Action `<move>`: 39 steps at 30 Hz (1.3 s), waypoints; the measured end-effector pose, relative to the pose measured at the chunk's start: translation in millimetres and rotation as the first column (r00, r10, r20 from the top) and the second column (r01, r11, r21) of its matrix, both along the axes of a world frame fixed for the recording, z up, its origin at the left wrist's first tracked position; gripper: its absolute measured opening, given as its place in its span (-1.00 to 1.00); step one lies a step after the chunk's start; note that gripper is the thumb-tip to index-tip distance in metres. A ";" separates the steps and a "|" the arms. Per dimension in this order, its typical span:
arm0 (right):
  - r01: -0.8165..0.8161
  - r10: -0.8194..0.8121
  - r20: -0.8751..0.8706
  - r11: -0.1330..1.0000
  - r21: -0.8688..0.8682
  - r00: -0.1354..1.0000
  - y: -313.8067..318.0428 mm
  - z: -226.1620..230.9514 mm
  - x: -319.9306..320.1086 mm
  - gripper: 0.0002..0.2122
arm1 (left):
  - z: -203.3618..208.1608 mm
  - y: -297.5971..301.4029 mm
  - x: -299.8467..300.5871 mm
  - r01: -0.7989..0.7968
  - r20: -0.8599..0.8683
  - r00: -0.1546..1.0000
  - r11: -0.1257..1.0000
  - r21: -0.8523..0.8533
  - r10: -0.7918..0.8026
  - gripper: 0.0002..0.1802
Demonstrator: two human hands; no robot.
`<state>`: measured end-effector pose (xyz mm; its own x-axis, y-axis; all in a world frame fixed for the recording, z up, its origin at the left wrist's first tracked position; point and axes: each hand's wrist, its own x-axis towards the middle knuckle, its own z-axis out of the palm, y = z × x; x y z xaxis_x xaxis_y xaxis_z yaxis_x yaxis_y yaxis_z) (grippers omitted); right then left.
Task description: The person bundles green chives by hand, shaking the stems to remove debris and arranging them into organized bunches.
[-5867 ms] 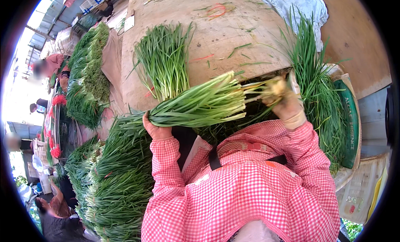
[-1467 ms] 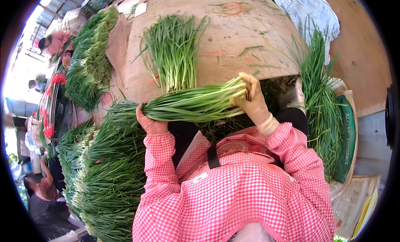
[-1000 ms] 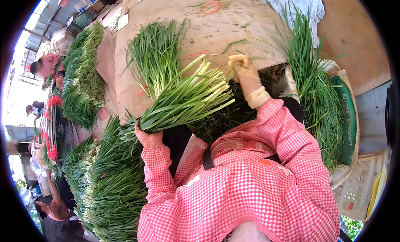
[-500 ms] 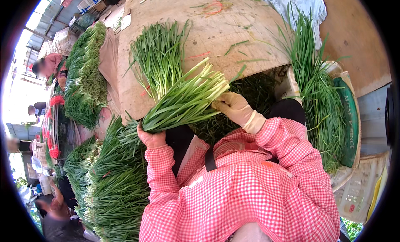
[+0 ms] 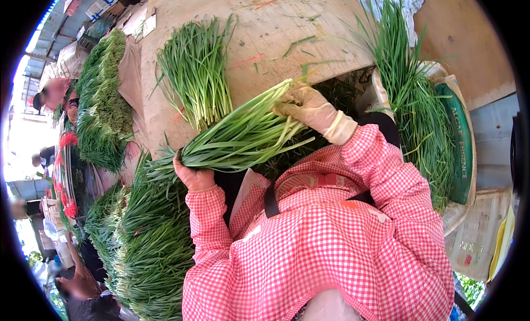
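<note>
A bunch of garlic chives (image 5: pixel 237 136) stretches between my hands, above my lap and the near edge of the board. My left hand (image 5: pixel 193 174), which looks bare, is closed around its leafy green end. At the pale stem end my right hand (image 5: pixel 312 108), in a cream-coloured glove, grips with bent fingers over the stalks; some stems hang loose below it. Just beyond, another bunch of chives (image 5: pixel 199 72) lies on the wooden board (image 5: pixel 265 39), its pale stems toward me and partly behind the held bunch.
Stacked chives (image 5: pixel 152 238) rise beside my left arm, with another green heap (image 5: pixel 102 100) farther off. At my right, long chives (image 5: pixel 411 94) lean over an open sack (image 5: pixel 458 150). Cut scraps and red ties lie on the board. Other people are at the far left.
The held bunch has turned, and its stem end is now gathered under my right hand, with some stems hanging lower. The whole view has shifted slightly.
</note>
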<state>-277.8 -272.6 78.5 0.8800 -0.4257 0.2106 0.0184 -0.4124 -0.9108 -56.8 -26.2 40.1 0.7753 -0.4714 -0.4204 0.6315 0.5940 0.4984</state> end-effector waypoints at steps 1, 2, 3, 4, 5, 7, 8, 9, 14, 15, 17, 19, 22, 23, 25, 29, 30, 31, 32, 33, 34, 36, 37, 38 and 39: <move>0.011 0.021 -0.085 0.936 0.352 0.996 10.1 3.3 -0.1 -0.78 | 1.6 0.5 0.5 0.021 0.003 1.000 1.000 0.011 -0.021 -0.71; 0.005 0.000 -0.010 0.884 0.467 1.000 11.7 0.8 -3.0 -0.80 | 1.3 1.9 1.2 0.017 -0.016 1.000 1.000 0.022 -0.017 -0.71; -0.010 -0.031 0.062 0.819 0.574 0.998 11.5 -1.9 -5.7 -0.81 | 0.5 3.6 2.1 0.014 -0.035 0.999 0.999 0.034 -0.013 -0.71; -0.035 -0.074 0.135 0.747 0.664 0.988 8.0 -2.5 -7.7 -0.82 | 0.9 2.5 4.8 0.013 -0.049 0.999 0.999 0.038 -0.011 -0.71; -0.025 -0.216 0.213 0.643 0.766 0.953 0.8 -3.0 -10.5 -0.81 | 0.4 3.0 7.4 0.009 -0.088 0.996 1.000 0.028 -0.007 -0.69; -0.060 -0.423 0.288 0.476 0.877 0.859 -26.5 -9.8 -25.3 -0.80 | 0.8 5.5 10.4 0.001 -0.097 0.995 1.000 0.031 0.002 -0.66; -0.083 -0.479 0.305 0.430 0.899 0.823 -43.6 -15.8 -40.1 -0.80 | 0.3 5.5 12.4 -0.009 -0.103 0.995 1.000 0.026 0.012 -0.65; 0.134 -0.379 0.176 0.663 0.736 0.908 -56.2 -17.8 -54.2 -0.82 | 1.5 7.8 15.8 -0.032 -0.152 0.988 0.998 0.050 0.040 -0.63; 0.311 -0.288 0.270 0.949 -0.045 0.919 -15.1 1.3 -39.0 -0.84 | -4.4 4.9 22.2 -0.084 -0.151 0.983 0.991 0.105 0.100 -0.64; 0.296 -0.278 0.138 0.946 -0.132 0.951 -1.5 12.0 -32.1 -0.81 | -3.8 7.7 22.8 -0.097 -0.158 0.981 0.990 0.103 0.113 -0.65; 0.338 -0.369 0.026 0.818 -0.466 0.929 16.5 23.5 -25.6 -0.58 | -7.5 1.8 22.7 -0.057 -0.157 0.985 0.996 0.062 0.066 -0.65; 0.243 -0.396 -0.154 0.781 -0.576 0.905 25.2 24.4 -11.3 -0.51 | -6.0 -5.2 17.1 -0.064 -0.149 0.986 0.993 0.095 0.078 -0.65; 0.072 -0.297 -0.255 0.768 -0.636 0.920 34.6 28.9 5.0 -0.71 | -4.1 -7.0 13.6 -0.091 -0.104 0.989 0.988 0.127 0.104 -0.61; 0.147 -0.319 -0.105 0.673 -0.724 0.942 38.1 12.9 11.7 -0.78 | -8.1 -9.4 13.0 -0.076 -0.090 0.992 0.990 0.117 0.087 -0.62; 0.148 -0.233 0.007 0.593 -0.791 0.973 55.3 8.0 15.8 -0.94 | -5.8 -10.2 12.2 -0.086 -0.119 0.988 0.989 0.118 0.101 -0.63; -0.338 0.341 0.092 0.940 -0.047 0.935 79.3 18.3 -6.1 -0.88 | -15.4 -6.5 20.6 -0.073 -0.117 0.989 0.989 0.129 0.089 -0.66; -0.474 0.442 0.186 0.860 0.191 0.878 79.4 25.3 -15.5 -0.89 | -12.2 -9.2 18.9 -0.066 -0.127 0.988 0.989 0.133 0.083 -0.66; -0.576 0.530 0.227 0.750 0.325 0.817 75.2 44.1 -27.5 -0.88 | -8.8 -7.3 17.8 -0.070 -0.135 0.987 0.988 0.138 0.089 -0.66; -0.659 0.622 0.277 0.545 0.518 0.733 65.7 61.4 -41.6 -0.87 | -7.7 -7.1 16.8 -0.068 -0.147 0.985 0.988 0.142 0.089 -0.66; -0.699 0.657 0.319 0.461 0.546 0.683 55.7 62.5 -53.4 -0.83 | -9.0 -4.5 19.7 -0.069 -0.163 0.982 0.989 0.128 0.090 -0.66; -0.703 0.660 0.345 0.406 0.584 0.667 42.4 73.2 -62.7 -0.78 | -11.6 3.2 25.8 -0.081 -0.177 0.979 0.990 0.116 0.101 -0.65; -0.572 0.322 0.476 0.523 0.631 0.819 25.2 50.5 -75.9 -0.76 | -12.9 2.0 26.0 -0.051 -0.193 0.979 0.995 0.087 0.067 -0.65; -0.257 0.199 0.162 0.754 0.605 0.966 14.1 58.2 -75.3 -0.77 | -8.1 7.8 23.3 -0.045 -0.183 0.981 0.996 0.079 0.059 -0.65; -0.062 0.077 -0.012 0.884 0.464 0.997 -2.5 33.8 -75.8 -0.79 | -4.5 2.1 16.9 -0.010 -0.185 0.983 0.998 0.061 0.021 -0.65; 0.026 -0.011 -0.042 0.921 0.389 0.999 -11.0 8.2 -74.2 -0.78 | 5.2 -4.7 6.5 0.021 -0.191 0.982 0.999 0.050 -0.011 -0.65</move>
<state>-352.0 -283.6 86.7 0.8753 -0.4835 -0.0093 -0.0243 -0.0247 -0.9994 -50.3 -31.0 45.3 0.6716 -0.4567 -0.5834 0.7266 0.5600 0.3980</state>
